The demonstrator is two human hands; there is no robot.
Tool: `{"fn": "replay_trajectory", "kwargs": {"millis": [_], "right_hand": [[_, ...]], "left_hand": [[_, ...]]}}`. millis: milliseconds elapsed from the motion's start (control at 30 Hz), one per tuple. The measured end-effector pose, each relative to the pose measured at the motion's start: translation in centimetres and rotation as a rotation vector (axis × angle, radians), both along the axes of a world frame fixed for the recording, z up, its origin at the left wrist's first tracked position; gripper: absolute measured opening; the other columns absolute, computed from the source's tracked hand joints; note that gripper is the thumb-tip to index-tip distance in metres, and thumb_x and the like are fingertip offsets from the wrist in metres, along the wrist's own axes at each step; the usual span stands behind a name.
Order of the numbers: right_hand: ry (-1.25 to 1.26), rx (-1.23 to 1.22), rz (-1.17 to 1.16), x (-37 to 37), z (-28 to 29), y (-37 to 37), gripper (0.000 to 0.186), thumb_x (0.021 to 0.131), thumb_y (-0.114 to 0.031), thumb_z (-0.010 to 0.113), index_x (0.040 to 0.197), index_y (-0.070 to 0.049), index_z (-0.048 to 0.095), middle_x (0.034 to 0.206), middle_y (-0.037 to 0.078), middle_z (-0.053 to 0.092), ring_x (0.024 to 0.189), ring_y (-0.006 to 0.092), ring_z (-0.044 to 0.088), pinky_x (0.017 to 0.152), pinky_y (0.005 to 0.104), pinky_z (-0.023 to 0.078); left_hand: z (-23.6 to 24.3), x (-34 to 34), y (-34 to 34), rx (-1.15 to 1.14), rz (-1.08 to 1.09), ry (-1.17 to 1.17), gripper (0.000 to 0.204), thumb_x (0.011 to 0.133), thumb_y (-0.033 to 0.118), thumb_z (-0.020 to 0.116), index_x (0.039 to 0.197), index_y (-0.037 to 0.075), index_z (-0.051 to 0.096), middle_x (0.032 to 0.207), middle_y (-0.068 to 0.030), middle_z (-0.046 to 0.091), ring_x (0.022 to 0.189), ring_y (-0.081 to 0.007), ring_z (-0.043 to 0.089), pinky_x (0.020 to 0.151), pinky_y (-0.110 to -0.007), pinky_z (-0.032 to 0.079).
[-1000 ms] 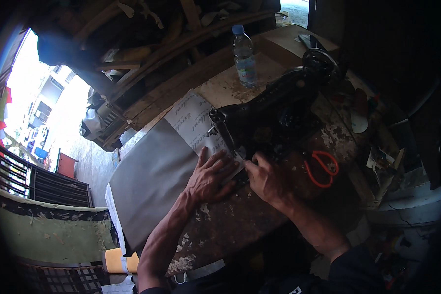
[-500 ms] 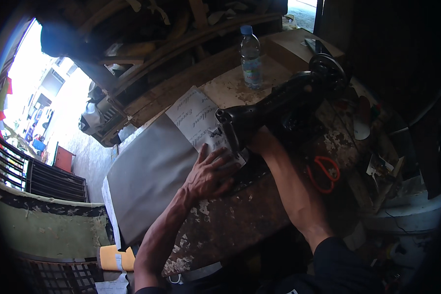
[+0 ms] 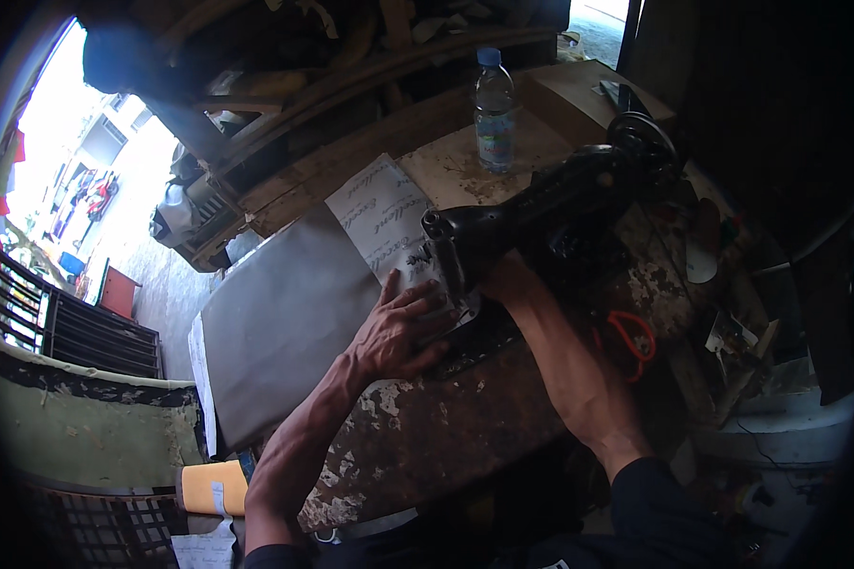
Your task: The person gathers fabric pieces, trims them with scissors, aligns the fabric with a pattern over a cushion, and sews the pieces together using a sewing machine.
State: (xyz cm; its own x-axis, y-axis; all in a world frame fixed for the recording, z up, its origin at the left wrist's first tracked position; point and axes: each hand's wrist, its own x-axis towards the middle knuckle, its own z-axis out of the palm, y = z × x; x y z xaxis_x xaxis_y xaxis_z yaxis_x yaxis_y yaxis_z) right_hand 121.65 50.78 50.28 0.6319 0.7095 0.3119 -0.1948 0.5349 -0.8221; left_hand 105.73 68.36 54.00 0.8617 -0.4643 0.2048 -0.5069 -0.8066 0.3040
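A black sewing machine (image 3: 531, 194) stands on a worn wooden table, its needle end toward the middle of the view. Beneath that end lies a white printed sheet (image 3: 375, 209), beside and partly over a large smooth grey sheet of material (image 3: 289, 318). My left hand (image 3: 403, 329) rests flat on the white sheet just left of the needle area, fingers spread. My right hand (image 3: 503, 277) reaches in close behind the machine's head; the machine and shadow hide its fingers. The exact spot under the needle is hidden too.
A clear water bottle (image 3: 493, 119) with a blue cap stands behind the machine. Orange-red scissor handles (image 3: 631, 343) lie on the table (image 3: 427, 446) right of my right forearm. A yellow piece (image 3: 213, 488) sits at lower left. Cluttered wooden shelving (image 3: 304, 114) borders the far side.
The view has shifted slightly. Both the white and grey sheets have slid a little farther away from me past the machine's head. My hands stay in nearly the same places.
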Motion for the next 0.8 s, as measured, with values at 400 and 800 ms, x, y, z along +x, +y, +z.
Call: {"fn": "replay_trajectory", "kwargs": {"millis": [400,800], "right_hand": [[-0.043,0.018,-0.069,-0.7,2.0,0.7,0.042,0.096,-0.027,0.072,0.128,-0.001,0.064,0.112,0.005,0.07,0.092,0.0076,0.067,0.072,0.0237,0.056],[-0.222,-0.033,-0.133,-1.2,2.1,-0.3,0.041,0.099,-0.02,0.07,0.133,0.0,0.059,0.12,0.006,0.068,0.101,0.01,0.067,0.08,0.0272,0.058]], "left_hand": [[0.2,-1.6,-1.4,0.01,0.055,-0.024,0.042,0.087,0.029,0.066,0.127,0.022,0.072,0.131,-0.0087,0.065,0.139,-0.0308,0.051,0.121,-0.069,0.015],[0.5,-0.7,-0.7,0.004,0.126,-0.053,0.038,0.088,0.025,0.067,0.125,0.022,0.074,0.133,-0.0108,0.064,0.139,-0.0298,0.05,0.121,-0.066,0.018]]}}
